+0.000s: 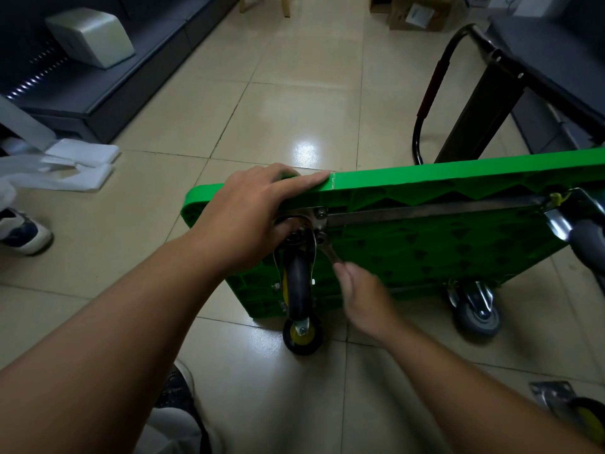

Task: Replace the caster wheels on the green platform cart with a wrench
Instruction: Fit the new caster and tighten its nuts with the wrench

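Observation:
The green platform cart (442, 247) stands on its edge on the floor, underside toward me. My left hand (252, 211) grips its top edge at the corner, fingers over the rim and thumb by the caster's mounting plate. Below that hand a black caster wheel with a yellow hub (296, 290) hangs from the plate; a second black and yellow wheel (302, 334) touches the floor under it. My right hand (363, 296), blurred, is shut on the handle of a metal wrench (327, 252) whose head sits at a bolt on the plate.
A grey caster (479, 314) stays mounted at the cart's lower right, another at the far right edge. A loose caster with a steel plate (569, 404) lies on the tiles at bottom right. The cart's black folded handle (432, 93) stands behind. Someone's shoe (23, 232) is at left.

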Demonstrator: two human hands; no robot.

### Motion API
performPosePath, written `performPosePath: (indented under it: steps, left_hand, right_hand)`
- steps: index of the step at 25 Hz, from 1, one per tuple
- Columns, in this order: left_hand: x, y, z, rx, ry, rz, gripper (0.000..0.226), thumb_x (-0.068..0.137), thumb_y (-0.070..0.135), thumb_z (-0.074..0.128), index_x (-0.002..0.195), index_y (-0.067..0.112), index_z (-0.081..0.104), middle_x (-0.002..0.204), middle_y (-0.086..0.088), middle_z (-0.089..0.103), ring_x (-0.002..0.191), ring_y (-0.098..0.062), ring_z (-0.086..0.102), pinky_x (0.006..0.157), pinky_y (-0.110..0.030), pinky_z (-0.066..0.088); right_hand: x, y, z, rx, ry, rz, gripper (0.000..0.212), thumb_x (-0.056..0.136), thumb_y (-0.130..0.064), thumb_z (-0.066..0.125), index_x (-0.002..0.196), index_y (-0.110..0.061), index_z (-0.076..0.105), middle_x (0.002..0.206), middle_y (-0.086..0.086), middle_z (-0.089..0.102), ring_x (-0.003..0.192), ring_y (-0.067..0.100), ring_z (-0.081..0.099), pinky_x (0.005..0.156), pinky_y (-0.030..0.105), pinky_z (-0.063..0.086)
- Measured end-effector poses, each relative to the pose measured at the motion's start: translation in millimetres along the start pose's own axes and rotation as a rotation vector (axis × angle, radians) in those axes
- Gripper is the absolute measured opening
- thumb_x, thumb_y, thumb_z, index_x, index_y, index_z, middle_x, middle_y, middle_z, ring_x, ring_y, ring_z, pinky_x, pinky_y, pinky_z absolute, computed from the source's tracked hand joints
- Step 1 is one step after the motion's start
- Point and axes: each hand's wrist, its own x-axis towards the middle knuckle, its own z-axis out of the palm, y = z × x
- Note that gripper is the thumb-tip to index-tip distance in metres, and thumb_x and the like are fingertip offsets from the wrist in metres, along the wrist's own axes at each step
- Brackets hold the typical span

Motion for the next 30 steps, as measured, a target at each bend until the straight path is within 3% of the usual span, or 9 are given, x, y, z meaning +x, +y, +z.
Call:
performPosePath:
  steps: [3, 5, 8, 11, 13, 15, 18, 24, 30]
  left_hand:
    - [0.2, 1.2, -0.6, -0.005, -0.011, 0.001, 0.074, 0.087, 0.031, 0.072, 0.152, 0.044, 0.039, 0.133, 0.004, 0.058, 0.114, -0.023, 0.054, 0.093, -0.043, 0.045]
    - [-0.3, 0.7, -1.0, -0.005, -0.014, 0.009, 0.075, 0.087, 0.031, 0.073, 0.152, 0.044, 0.039, 0.132, 0.004, 0.058, 0.114, -0.024, 0.055, 0.093, -0.044, 0.046]
    - [-2.1, 0.9, -3.9, -0.005, -0.015, 0.003, 0.075, 0.087, 0.032, 0.072, 0.152, 0.045, 0.037, 0.133, 0.003, 0.058, 0.115, -0.024, 0.055, 0.093, -0.043, 0.046]
    - [-1.9, 2.7, -1.9, 0.007, -0.005, -0.005, 0.075, 0.089, 0.031, 0.072, 0.152, 0.047, 0.034, 0.135, 0.004, 0.057, 0.118, -0.022, 0.052, 0.095, -0.039, 0.042]
    - [-2.2, 3.8, -1.5, 0.002, 0.000, -0.005, 0.076, 0.089, 0.031, 0.073, 0.152, 0.047, 0.034, 0.136, 0.005, 0.057, 0.119, -0.022, 0.052, 0.096, -0.039, 0.042]
    - [-3.4, 3.9, -1.8, -0.005, -0.001, -0.002, 0.076, 0.089, 0.030, 0.073, 0.152, 0.047, 0.033, 0.135, 0.005, 0.057, 0.118, -0.022, 0.052, 0.096, -0.040, 0.043]
    - [-3.1, 3.2, -1.3, -0.012, 0.003, 0.009, 0.076, 0.089, 0.029, 0.074, 0.152, 0.046, 0.035, 0.134, 0.004, 0.058, 0.117, -0.023, 0.053, 0.096, -0.041, 0.045]
    - [-2.5, 1.7, -0.3, -0.018, 0.002, 0.003, 0.077, 0.088, 0.028, 0.074, 0.152, 0.047, 0.036, 0.134, 0.005, 0.058, 0.117, -0.023, 0.053, 0.095, -0.040, 0.043]
    - [-1.6, 1.7, 0.5, -0.014, 0.017, 0.005, 0.076, 0.087, 0.029, 0.075, 0.151, 0.046, 0.037, 0.133, 0.004, 0.059, 0.116, -0.023, 0.054, 0.095, -0.040, 0.044]
  right_hand:
    - [-7.9, -34.3, 54.2, 0.840, -0.054, 0.251, 0.032, 0.105, -0.032, 0.050, 0.090, -0.007, 0.063, 0.078, 0.015, 0.064, 0.069, 0.019, 0.061, 0.066, 0.034, 0.051]
    - [-18.4, -41.9, 63.2, 0.969, -0.051, 0.313, 0.028, 0.106, -0.020, 0.049, 0.094, 0.000, 0.064, 0.079, 0.011, 0.065, 0.069, 0.014, 0.062, 0.061, 0.020, 0.049]
    - [-48.7, -15.7, 40.9, 0.580, -0.138, 0.342, 0.049, 0.104, -0.045, 0.043, 0.078, -0.006, 0.060, 0.070, 0.008, 0.056, 0.066, 0.022, 0.055, 0.057, 0.029, 0.046]
    - [-57.6, 10.5, -16.6, -0.538, -0.437, 0.225, 0.045, 0.104, -0.052, 0.040, 0.092, -0.017, 0.064, 0.093, 0.010, 0.068, 0.095, 0.032, 0.066, 0.069, 0.034, 0.038]
    - [-50.1, -5.8, -62.2, -0.967, -0.468, 0.001, 0.044, 0.105, -0.052, 0.036, 0.111, -0.015, 0.061, 0.112, 0.010, 0.068, 0.105, 0.031, 0.066, 0.073, 0.033, 0.039]
    - [-38.5, -40.4, -101.7, -1.107, -0.346, -0.232, 0.037, 0.107, -0.048, 0.032, 0.113, -0.020, 0.055, 0.098, 0.003, 0.070, 0.088, 0.026, 0.068, 0.067, 0.032, 0.043]
    - [-18.1, -82.4, -133.7, -1.235, -0.121, -0.509, 0.025, 0.107, -0.045, 0.037, 0.107, -0.024, 0.051, 0.071, -0.006, 0.056, 0.055, 0.014, 0.052, 0.050, 0.027, 0.036]
    - [9.9, -97.9, -140.2, -1.390, 0.038, -0.631, 0.012, 0.105, -0.032, 0.049, 0.104, -0.022, 0.056, 0.071, -0.004, 0.054, 0.060, 0.018, 0.050, 0.057, 0.032, 0.033]
    - [19.1, -71.7, -137.9, -1.286, 0.110, -0.671, 0.012, 0.101, -0.034, 0.058, 0.103, -0.023, 0.062, 0.074, -0.002, 0.063, 0.061, 0.020, 0.057, 0.056, 0.030, 0.033]
